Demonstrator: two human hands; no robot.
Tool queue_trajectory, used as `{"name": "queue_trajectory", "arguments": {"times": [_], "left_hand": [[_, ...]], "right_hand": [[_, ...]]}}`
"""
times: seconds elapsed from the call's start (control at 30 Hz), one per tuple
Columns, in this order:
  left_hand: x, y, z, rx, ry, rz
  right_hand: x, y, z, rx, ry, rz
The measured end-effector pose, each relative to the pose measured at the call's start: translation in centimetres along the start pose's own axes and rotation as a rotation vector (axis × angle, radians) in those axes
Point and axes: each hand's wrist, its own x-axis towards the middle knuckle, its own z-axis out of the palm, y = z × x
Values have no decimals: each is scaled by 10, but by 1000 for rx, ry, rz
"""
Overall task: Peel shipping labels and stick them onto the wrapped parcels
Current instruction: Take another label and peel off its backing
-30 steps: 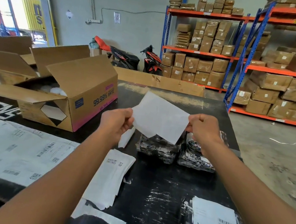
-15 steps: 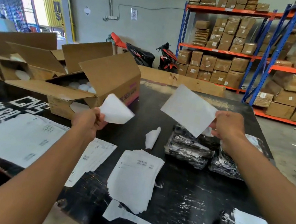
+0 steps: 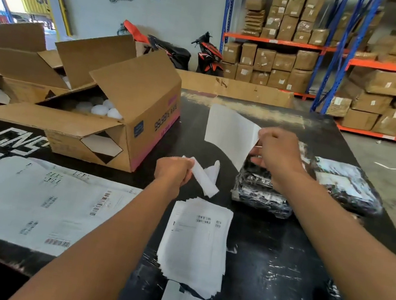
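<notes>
My right hand (image 3: 278, 153) pinches a peeled white shipping label (image 3: 230, 134) by its right edge, holding it up just above a black wrapped parcel (image 3: 260, 193). My left hand (image 3: 174, 169) is closed on the crumpled white backing strip (image 3: 205, 179), low over the black table. A second wrapped parcel (image 3: 349, 186), with a label on top, lies to the right of the first. A stack of unpeeled labels (image 3: 195, 242) lies on the table in front of me, between my forearms.
An open cardboard box (image 3: 128, 123) holding white round items stands at the left, with more open boxes behind it. Large printed sheets (image 3: 35, 202) cover the table's left side. A loose scrap of backing (image 3: 214, 170) lies near my left hand. Shelving racks with cartons stand beyond.
The backing has come off the label. My left hand carried it away leftward, then lowered it toward the table. My right hand brought the label down over the parcel.
</notes>
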Motion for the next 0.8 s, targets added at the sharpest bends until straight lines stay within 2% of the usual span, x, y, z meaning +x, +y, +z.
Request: {"name": "queue_trajectory", "arguments": {"times": [0.13,0.27,0.43,0.53,0.6,0.7,0.8], "left_hand": [[33,-17,18,154,-34,15],[68,-32,26,339,98,-35],[84,-43,33,625,109,68],[79,-33,37,756,190,97],[69,-20,39,683,223,209],[45,5,43,400,211,368],[22,40,50,130,57,385]], "right_hand": [[16,-1,11,-8,-31,-8],[38,-2,18,-33,-55,-33],[62,-1,18,-57,-81,-28],[72,0,17,-94,-85,-22],[77,1,18,-159,-78,-46],[83,1,19,-244,-59,-119],[79,-6,24,-301,-57,-226]]}}
